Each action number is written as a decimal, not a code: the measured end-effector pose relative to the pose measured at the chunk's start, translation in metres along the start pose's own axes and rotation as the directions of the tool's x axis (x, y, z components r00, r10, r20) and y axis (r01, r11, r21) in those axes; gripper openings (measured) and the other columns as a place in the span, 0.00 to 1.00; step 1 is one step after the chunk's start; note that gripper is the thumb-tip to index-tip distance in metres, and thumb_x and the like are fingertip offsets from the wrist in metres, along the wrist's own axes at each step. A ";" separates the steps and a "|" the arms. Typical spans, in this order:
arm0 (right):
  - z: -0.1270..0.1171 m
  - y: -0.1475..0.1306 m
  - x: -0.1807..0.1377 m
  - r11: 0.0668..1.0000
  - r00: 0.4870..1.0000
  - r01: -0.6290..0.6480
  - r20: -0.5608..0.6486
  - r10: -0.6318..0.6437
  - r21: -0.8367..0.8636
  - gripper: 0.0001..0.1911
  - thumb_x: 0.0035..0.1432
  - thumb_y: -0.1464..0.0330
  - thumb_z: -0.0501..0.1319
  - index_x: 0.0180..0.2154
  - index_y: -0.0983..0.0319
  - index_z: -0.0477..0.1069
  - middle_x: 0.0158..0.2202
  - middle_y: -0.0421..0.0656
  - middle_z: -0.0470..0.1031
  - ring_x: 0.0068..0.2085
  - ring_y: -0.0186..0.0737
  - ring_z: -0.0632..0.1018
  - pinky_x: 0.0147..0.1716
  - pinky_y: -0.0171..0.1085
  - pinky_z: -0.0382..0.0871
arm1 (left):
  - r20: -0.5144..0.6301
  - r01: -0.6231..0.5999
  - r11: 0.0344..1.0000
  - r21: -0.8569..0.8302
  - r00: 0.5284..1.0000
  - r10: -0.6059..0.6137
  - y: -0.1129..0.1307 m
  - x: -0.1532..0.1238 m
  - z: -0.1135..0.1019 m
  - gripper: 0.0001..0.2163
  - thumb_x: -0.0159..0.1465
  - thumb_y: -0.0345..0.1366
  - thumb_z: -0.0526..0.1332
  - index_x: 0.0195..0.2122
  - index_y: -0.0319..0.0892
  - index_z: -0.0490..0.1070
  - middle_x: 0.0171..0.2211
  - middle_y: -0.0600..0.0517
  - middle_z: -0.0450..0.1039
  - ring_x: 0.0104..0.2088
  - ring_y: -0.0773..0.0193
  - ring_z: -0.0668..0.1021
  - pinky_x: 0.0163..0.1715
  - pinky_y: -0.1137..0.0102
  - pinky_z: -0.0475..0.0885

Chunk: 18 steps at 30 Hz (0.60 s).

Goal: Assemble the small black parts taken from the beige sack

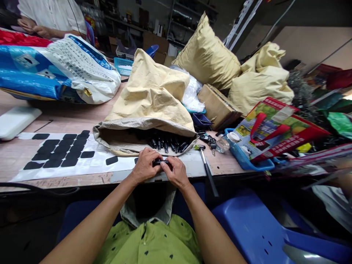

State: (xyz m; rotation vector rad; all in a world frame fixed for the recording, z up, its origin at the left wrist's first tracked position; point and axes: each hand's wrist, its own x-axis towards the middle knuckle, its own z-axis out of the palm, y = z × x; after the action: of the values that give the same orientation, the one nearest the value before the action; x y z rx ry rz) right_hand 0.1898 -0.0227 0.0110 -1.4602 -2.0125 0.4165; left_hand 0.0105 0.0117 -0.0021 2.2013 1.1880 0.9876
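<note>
Both my hands meet at the table's front edge, just before the mouth of a cream cloth sack (pixel 154 99). My left hand (pixel 145 164) and my right hand (pixel 176 171) are closed around a small black cylindrical piece (pixel 159 162), one at each end; the fingers hide part of it. Inside the sack's mouth lie several dark slender pieces (pixel 166 142) with pointed tips. On a white sheet (pixel 96 161) to the left are rows of black rounded rectangular patches (pixel 56 156). A hammer (pixel 206 167) lies to the right, its handle over the table edge.
Keys (pixel 212 142) and a clear jar (pixel 224 143) lie near a blue basket (pixel 244 157) holding a printed red bag (pixel 275 128). A blue-and-white sack (pixel 68 73) stands at left, a co-worker (pixel 52 18) behind it. A blue chair (pixel 255 223) is at lower right.
</note>
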 end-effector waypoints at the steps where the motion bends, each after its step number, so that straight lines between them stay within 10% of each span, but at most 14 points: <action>1: 0.000 0.001 0.000 1.000 1.000 -0.001 0.002 0.001 0.008 0.13 0.67 0.59 0.57 0.32 0.59 0.70 0.28 0.40 0.69 0.34 0.40 0.70 0.37 0.37 0.60 | -0.008 0.000 1.000 -0.003 1.000 0.000 0.000 0.000 0.000 0.05 0.59 0.35 0.66 0.36 0.46 0.76 0.33 0.52 0.77 0.43 0.55 0.70 0.48 0.58 0.62; 18: -0.006 0.009 -0.003 0.947 0.994 -0.102 0.005 0.106 0.305 0.26 0.74 0.56 0.42 0.35 0.59 0.73 0.27 0.40 0.69 0.34 0.40 0.71 0.36 0.37 0.62 | -0.037 0.020 0.999 -0.039 0.999 -0.022 0.000 -0.001 -0.002 0.08 0.58 0.40 0.71 0.38 0.47 0.78 0.36 0.51 0.77 0.45 0.54 0.72 0.49 0.58 0.64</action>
State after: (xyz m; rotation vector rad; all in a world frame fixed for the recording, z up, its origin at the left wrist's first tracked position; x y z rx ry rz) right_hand 0.2008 -0.0233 0.0099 -1.3722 -1.7723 0.7288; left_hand 0.0082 0.0111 -0.0010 2.1451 1.1966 1.0388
